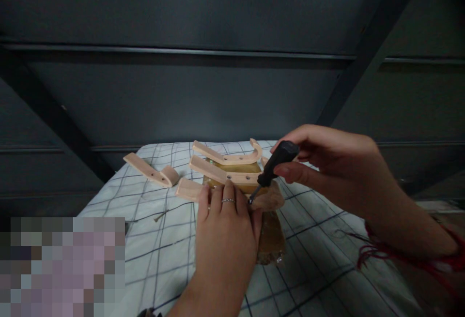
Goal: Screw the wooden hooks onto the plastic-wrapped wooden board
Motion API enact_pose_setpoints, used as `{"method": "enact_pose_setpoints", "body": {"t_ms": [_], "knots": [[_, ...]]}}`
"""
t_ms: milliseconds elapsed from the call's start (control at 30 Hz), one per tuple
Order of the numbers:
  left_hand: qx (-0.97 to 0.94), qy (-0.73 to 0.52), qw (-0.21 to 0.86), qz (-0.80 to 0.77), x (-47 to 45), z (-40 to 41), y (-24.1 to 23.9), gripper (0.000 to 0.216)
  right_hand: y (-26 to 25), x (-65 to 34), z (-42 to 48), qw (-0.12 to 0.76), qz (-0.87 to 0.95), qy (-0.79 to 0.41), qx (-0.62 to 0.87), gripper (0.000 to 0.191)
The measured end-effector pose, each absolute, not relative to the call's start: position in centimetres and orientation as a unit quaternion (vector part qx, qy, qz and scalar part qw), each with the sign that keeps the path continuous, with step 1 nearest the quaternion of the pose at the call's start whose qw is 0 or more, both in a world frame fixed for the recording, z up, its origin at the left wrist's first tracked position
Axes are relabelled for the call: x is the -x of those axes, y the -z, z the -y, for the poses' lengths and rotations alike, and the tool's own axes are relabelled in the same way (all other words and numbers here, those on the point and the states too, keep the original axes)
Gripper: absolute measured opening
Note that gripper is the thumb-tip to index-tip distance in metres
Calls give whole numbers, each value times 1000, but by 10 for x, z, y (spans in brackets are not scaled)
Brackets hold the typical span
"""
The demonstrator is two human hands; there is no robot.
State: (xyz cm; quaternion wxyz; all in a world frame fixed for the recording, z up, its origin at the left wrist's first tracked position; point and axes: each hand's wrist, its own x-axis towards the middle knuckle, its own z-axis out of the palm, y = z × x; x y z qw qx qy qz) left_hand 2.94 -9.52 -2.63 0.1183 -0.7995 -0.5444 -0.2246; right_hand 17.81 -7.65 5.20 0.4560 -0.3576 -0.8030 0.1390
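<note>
My right hand (327, 162) grips a screwdriver (279, 159) by its dark handle, thumb and fingers pressed around it. The shaft slants down to the left, and its tip meets a spot on the nearest wooden hook (189, 190), close to my left thumb. Over that same hook lies my left hand (227, 230), its fingers bent and holding it down; a ring is on one finger. Much of this hook is hidden under the fingers. Behind it a second wooden hook (209, 168) and a third one (232, 157) lie roughly parallel, with drilled holes showing. Beneath them is a brown, plastic-wrapped board (271, 239).
Another wooden hook (145, 169) lies apart at the left. A small screw-like piece (160, 216) rests on the checked cloth (170, 259). Dark metal panels (189, 99) rise just behind the cloth-covered surface. The lower left corner is pixelated.
</note>
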Motion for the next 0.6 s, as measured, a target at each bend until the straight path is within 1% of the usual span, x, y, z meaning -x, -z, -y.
{"method": "enact_pose_setpoints", "body": {"t_ms": [133, 333, 467, 600], "knots": [[798, 232, 123, 543, -29, 96, 27, 36, -46, -173, 77, 461, 788, -145, 381, 19], [801, 230, 137, 535, -28, 96, 28, 37, -43, -169, 78, 479, 768, -148, 400, 21], [799, 233, 140, 537, -29, 95, 28, 35, -43, -170, 75, 499, 768, -86, 391, 23], [798, 239, 141, 535, -29, 96, 29, 34, -44, -173, 74, 469, 800, -26, 374, 19]]}}
